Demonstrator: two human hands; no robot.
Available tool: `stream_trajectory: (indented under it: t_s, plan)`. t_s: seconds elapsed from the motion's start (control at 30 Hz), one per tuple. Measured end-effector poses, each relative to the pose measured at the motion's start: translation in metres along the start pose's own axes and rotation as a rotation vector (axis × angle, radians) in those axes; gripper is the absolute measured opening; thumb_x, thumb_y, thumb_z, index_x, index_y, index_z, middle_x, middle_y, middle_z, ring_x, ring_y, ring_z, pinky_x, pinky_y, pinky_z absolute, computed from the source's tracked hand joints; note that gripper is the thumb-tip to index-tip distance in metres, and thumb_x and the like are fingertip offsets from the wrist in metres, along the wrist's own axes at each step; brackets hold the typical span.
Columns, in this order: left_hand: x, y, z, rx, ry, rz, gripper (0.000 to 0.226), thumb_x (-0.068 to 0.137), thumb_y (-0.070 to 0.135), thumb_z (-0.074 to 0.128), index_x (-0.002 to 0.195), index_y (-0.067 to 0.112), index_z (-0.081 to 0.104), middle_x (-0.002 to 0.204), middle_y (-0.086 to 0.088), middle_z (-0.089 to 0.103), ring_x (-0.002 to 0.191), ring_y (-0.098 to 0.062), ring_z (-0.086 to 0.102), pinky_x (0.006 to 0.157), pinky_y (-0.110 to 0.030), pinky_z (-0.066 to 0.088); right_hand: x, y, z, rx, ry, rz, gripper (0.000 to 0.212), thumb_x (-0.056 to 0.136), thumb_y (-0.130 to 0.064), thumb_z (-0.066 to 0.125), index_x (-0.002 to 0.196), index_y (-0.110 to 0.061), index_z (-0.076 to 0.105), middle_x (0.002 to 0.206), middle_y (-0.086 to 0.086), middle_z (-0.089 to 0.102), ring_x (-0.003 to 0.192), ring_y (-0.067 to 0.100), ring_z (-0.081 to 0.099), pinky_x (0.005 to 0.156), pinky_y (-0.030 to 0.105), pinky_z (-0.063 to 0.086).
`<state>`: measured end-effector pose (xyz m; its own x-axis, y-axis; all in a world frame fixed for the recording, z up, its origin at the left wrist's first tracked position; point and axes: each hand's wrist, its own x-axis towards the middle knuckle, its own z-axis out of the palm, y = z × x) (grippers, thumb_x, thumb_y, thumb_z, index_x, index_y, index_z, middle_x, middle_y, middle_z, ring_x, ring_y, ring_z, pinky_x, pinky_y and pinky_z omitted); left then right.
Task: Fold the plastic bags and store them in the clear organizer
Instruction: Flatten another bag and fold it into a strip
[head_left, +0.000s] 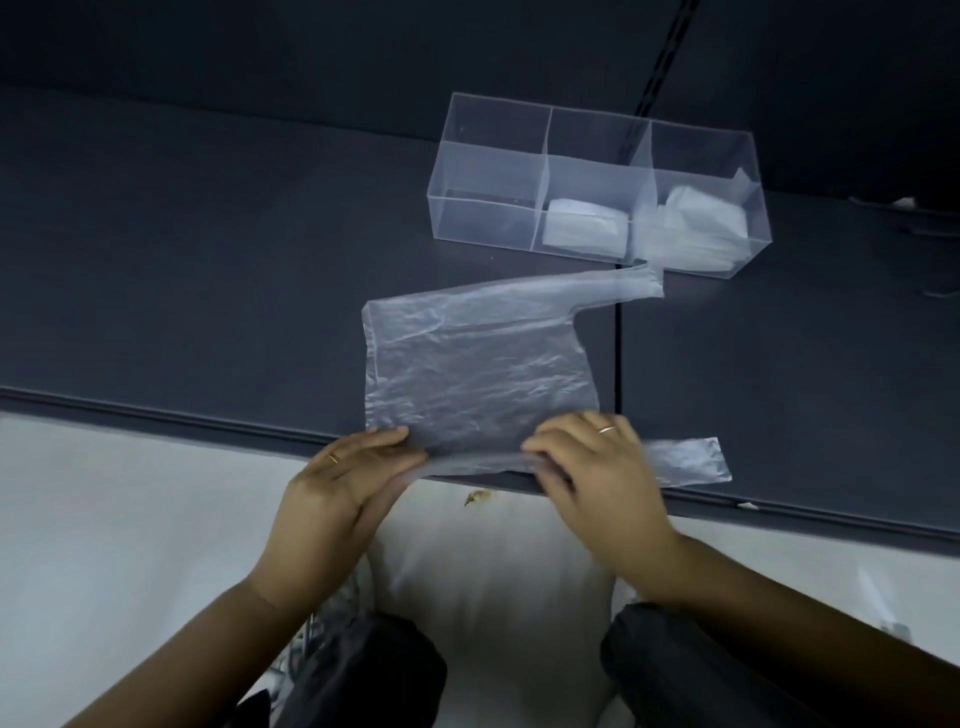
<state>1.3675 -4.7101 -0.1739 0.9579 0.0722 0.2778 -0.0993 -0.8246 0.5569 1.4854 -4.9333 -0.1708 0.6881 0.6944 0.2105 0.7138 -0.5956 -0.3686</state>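
Translucent plastic bag (478, 364) lies flat and unfolded on the dark surface (208, 260). Left hand (343, 483) and right hand (587, 462) pinch its near edge. At one o'clock, the clear organizer (488, 171) holds folded bags (582, 223), apparently in two compartments. This fold is barely begun.

Translucent white bag (478, 364), dark table (208, 260)
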Motion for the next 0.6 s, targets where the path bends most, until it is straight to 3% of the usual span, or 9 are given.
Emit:
stream_trajectory:
  t_s: [0.07, 0.13, 0.2, 0.27, 0.4, 0.5, 0.6]
  plan:
    - [0.007, 0.005, -0.018, -0.134, -0.032, -0.219, 0.016, 0.094, 0.035, 0.056, 0.097, 0.033, 0.073, 0.108, 0.024, 0.066, 0.103, 0.009, 0.057, 0.092, -0.003, 0.036, -0.001, 0.017, -0.019, 0.023, -0.018, 0.094, 0.008, 0.085, -0.015, 0.065, 0.083, -0.015, 0.072, 0.083, -0.002, 0.070, 0.078, 0.022, 0.065, 0.075, 0.032, 0.041]
    - [0.014, 0.005, -0.035, -0.247, -0.081, -0.374, 0.014, 0.086, 0.037, 0.061, 0.086, 0.046, 0.071, 0.087, 0.038, 0.065, 0.089, 0.019, 0.058, 0.077, 0.003, 0.036, -0.005, 0.034, -0.043, 0.167, -0.095, 0.246, 0.008, 0.083, -0.010, 0.072, 0.083, -0.018, 0.073, 0.079, -0.008, 0.071, 0.076, 0.015, 0.067, 0.073, 0.023, 0.045]
    - [0.023, 0.000, -0.049, -0.346, -0.129, -0.452, 0.017, 0.080, 0.038, 0.060, 0.078, 0.048, 0.074, 0.081, 0.032, 0.069, 0.078, 0.016, 0.062, 0.070, 0.002, 0.039, -0.008, 0.047, -0.067, 0.343, -0.195, 0.376, 0.014, 0.085, -0.018, 0.070, 0.083, -0.031, 0.072, 0.080, -0.021, 0.071, 0.079, -0.003, 0.065, 0.074, 0.006, 0.042]
    - [0.034, -0.009, -0.062, -0.495, -0.182, -0.491, 0.018, 0.080, 0.037, 0.061, 0.089, 0.044, 0.075, 0.085, 0.019, 0.074, 0.081, 0.009, 0.066, 0.071, -0.001, 0.043, -0.006, 0.059, -0.085, 0.393, -0.237, 0.372, 0.014, 0.084, -0.027, 0.067, 0.079, -0.039, 0.070, 0.082, -0.027, 0.070, 0.080, -0.010, 0.064, 0.074, 0.000, 0.040]
    - [0.066, -0.037, -0.074, -0.657, -0.136, -0.636, 0.023, 0.078, 0.041, 0.066, 0.094, 0.030, 0.077, 0.095, 0.005, 0.076, 0.091, -0.006, 0.070, 0.075, -0.011, 0.050, 0.020, 0.074, -0.104, 0.588, -0.206, 0.423, 0.020, 0.077, -0.045, 0.064, 0.078, -0.029, 0.076, 0.078, -0.008, 0.074, 0.073, 0.000, 0.068, 0.072, 0.005, 0.046]
    - [0.092, -0.059, -0.061, -0.545, -0.038, -0.734, 0.020, 0.079, 0.046, 0.068, 0.083, 0.029, 0.078, 0.086, 0.009, 0.076, 0.081, -0.002, 0.070, 0.073, -0.015, 0.048, 0.047, 0.093, -0.086, 0.689, -0.130, 0.562, 0.022, 0.080, -0.040, 0.066, 0.073, -0.022, 0.076, 0.073, -0.004, 0.073, 0.064, 0.003, 0.063, 0.065, 0.008, 0.047]
    - [0.107, -0.077, -0.041, -0.431, 0.030, -0.795, 0.025, 0.084, 0.038, 0.070, 0.075, 0.016, 0.076, 0.077, 0.003, 0.075, 0.068, -0.003, 0.067, 0.068, -0.015, 0.047, 0.064, 0.113, -0.056, 0.609, -0.096, 0.684, 0.023, 0.086, -0.035, 0.067, 0.072, -0.019, 0.075, 0.066, -0.009, 0.068, 0.060, -0.002, 0.054, 0.062, 0.012, 0.045]
